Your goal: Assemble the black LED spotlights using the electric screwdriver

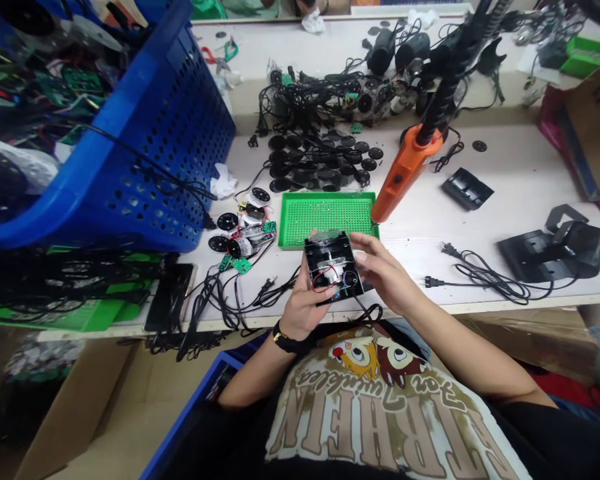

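A black plastic housing (331,257) with a white part, red wires and a small motor inside is held up in front of my chest, its inside facing me. My left hand (305,303) wraps round its left and lower edge, a dark watch band on the wrist. At its right edge my right hand (380,267) grips with fingers and thumb. A black cable hangs from the housing's lower side. Just behind lies a green perforated tray (290,223) with small screws in it.
An orange electric screwdriver (405,173) hangs at the tray's right end. A tall blue basket (180,113) of parts stands left. Black discs (325,160), cables and circuit boards (241,266) lie about. At right are black housings (467,189) and a coiled cable (495,277).
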`<move>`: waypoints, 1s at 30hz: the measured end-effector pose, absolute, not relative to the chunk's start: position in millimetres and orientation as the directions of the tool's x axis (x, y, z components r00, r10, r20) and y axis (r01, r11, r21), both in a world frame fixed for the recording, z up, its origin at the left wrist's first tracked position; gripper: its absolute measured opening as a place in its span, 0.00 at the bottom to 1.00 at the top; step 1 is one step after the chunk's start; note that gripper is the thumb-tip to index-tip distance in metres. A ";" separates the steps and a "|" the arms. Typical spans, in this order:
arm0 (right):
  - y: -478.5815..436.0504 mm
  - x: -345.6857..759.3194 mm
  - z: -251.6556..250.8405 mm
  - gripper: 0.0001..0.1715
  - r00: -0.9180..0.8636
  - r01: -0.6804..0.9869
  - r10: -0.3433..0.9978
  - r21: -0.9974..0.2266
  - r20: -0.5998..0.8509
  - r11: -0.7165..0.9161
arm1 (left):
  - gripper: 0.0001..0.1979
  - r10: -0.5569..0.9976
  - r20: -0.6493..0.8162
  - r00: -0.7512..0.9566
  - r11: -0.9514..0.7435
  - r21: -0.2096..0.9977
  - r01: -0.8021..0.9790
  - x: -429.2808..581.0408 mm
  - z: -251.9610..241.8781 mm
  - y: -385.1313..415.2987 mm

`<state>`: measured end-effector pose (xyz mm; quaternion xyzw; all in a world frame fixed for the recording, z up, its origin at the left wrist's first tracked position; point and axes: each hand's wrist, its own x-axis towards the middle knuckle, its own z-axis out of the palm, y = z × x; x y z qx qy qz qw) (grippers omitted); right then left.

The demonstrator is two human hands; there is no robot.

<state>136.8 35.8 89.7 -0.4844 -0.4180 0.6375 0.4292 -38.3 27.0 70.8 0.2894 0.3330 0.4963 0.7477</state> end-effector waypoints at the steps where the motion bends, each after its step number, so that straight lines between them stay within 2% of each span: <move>1: 37.9 134.6 89.4 0.29 -0.187 -0.152 0.941 -0.939 -0.281 -0.310 | 0.54 0.933 -0.211 0.290 0.343 0.763 -0.548 -38.0 70.3 26.3; 7: 41.9 126.3 92.9 0.30 -0.237 -0.246 0.890 -0.863 -0.389 -0.442 | 0.59 0.923 -0.239 0.302 0.377 0.717 -0.586 -39.4 72.3 22.4; 12: 35.3 123.8 104.9 0.34 -0.245 -0.366 0.902 -0.827 -0.356 -0.427 | 0.59 0.929 -0.247 0.276 0.365 0.736 -0.570 -37.8 76.0 19.7; 17: 31.3 117.5 97.9 0.39 -0.193 -0.300 0.927 -0.880 -0.321 -0.367 | 0.58 0.929 -0.227 0.293 0.361 0.733 -0.576 -34.8 77.6 17.6; 21: 33.7 124.0 92.8 0.52 -0.260 -0.240 0.913 -0.895 -0.315 -0.377 | 0.55 0.908 -0.295 0.299 0.418 0.709 -0.569 -37.1 78.0 18.6; 23: 37.0 141.7 95.0 0.53 -0.307 -0.149 0.902 -0.921 -0.303 -0.360 | 0.54 0.897 -0.332 0.290 0.441 0.686 -0.579 -41.4 76.0 23.5; 26: 43.3 190.0 97.1 0.37 -0.235 0.165 0.940 -0.964 -0.246 -0.211 | 0.52 0.906 -0.350 0.238 0.420 0.673 -0.609 -52.1 71.5 32.0; 27: 47.5 210.8 95.4 0.30 -0.144 0.323 0.964 -0.932 -0.223 -0.167 | 0.50 0.912 -0.351 0.211 0.403 0.678 -0.614 -56.6 70.0 34.1; 29: 61.6 255.7 87.7 0.24 0.125 0.644 0.981 -0.739 -0.150 -0.195 | 0.47 0.922 -0.357 0.151 0.371 0.697 -0.614 -65.6 67.1 36.7; 30: 71.8 278.4 82.4 0.24 0.226 0.694 0.968 -0.680 -0.108 -0.237 | 0.46 0.924 -0.362 0.120 0.356 0.706 -0.612 -69.3 65.8 37.1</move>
